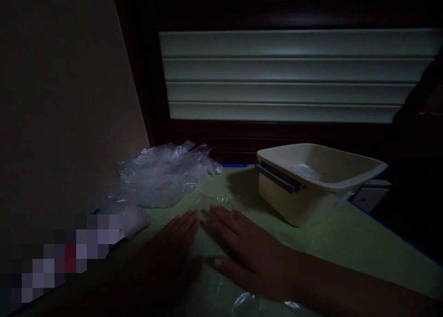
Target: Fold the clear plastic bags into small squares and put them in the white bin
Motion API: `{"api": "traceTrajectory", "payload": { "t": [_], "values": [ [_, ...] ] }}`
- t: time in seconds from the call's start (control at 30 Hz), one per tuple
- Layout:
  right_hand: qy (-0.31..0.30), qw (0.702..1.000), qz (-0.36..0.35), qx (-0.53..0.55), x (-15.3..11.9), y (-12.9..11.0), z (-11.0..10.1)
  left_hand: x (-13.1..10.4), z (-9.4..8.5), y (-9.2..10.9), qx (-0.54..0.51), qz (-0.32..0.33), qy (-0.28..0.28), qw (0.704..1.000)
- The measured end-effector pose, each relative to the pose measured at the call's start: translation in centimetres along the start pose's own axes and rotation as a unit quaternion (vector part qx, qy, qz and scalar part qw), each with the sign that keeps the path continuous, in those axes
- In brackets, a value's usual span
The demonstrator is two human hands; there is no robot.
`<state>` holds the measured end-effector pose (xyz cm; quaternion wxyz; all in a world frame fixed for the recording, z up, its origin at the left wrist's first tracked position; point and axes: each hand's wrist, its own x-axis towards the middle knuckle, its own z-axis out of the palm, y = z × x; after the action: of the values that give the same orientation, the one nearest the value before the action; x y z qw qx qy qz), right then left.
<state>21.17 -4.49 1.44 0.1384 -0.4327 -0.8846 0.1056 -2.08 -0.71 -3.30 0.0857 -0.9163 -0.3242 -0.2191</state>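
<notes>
A clear plastic bag (216, 280) lies flattened on the green tabletop, its see-through film hard to trace in the dim light. My left hand (176, 248) rests on it, flat, with fingers stretched forward. From the right, my right hand (247, 248) also presses flat on the film, fingers extended and thumb pointing to the left. The fingertips of both hands come close together near the bag's far part. Neither hand grasps anything. Crinkled folds of plastic show below my right wrist.
A heap of clear plastic bags (162, 174) sits at the back left by the wall. At the right stands a cream plastic bin (290, 201) with a grey handle and some clear plastic inside. Behind the table (374, 238) is a dark wooden door with pale slats (284, 70).
</notes>
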Motion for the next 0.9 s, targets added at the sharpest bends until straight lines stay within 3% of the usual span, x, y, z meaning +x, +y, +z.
{"api": "traceTrajectory", "payload": {
  "t": [0.1,0.33,0.5,0.6,0.73,0.83,0.9],
  "values": [
    [-0.023,0.999,0.041,-0.024,0.2,1.2,0.3,0.0,0.1,-0.3,0.028,0.021,-0.030,0.999],
    [-0.005,0.988,0.145,-0.041,0.2,4.4,0.3,0.2,-0.7,-0.1,0.041,-0.005,-0.106,0.994],
    [0.065,0.976,0.201,-0.046,0.2,5.0,0.8,0.3,-0.7,-0.3,0.058,-0.019,-0.097,0.993],
    [0.110,0.975,0.186,-0.053,0.2,4.7,0.7,0.4,-0.6,-0.4,0.064,-0.042,-0.093,0.993],
    [0.172,0.979,0.102,-0.041,-0.3,2.5,0.3,0.6,-0.2,-0.3,0.058,-0.045,-0.053,0.996],
    [0.077,0.995,0.056,-0.014,-0.9,0.5,0.4,0.4,-0.1,-0.2,0.057,-0.016,-0.011,0.998],
    [-0.011,0.999,0.044,-0.004,-1.1,-0.3,0.4,0.3,-0.1,-0.1,0.047,0.005,-0.023,0.999]
  ]
}}
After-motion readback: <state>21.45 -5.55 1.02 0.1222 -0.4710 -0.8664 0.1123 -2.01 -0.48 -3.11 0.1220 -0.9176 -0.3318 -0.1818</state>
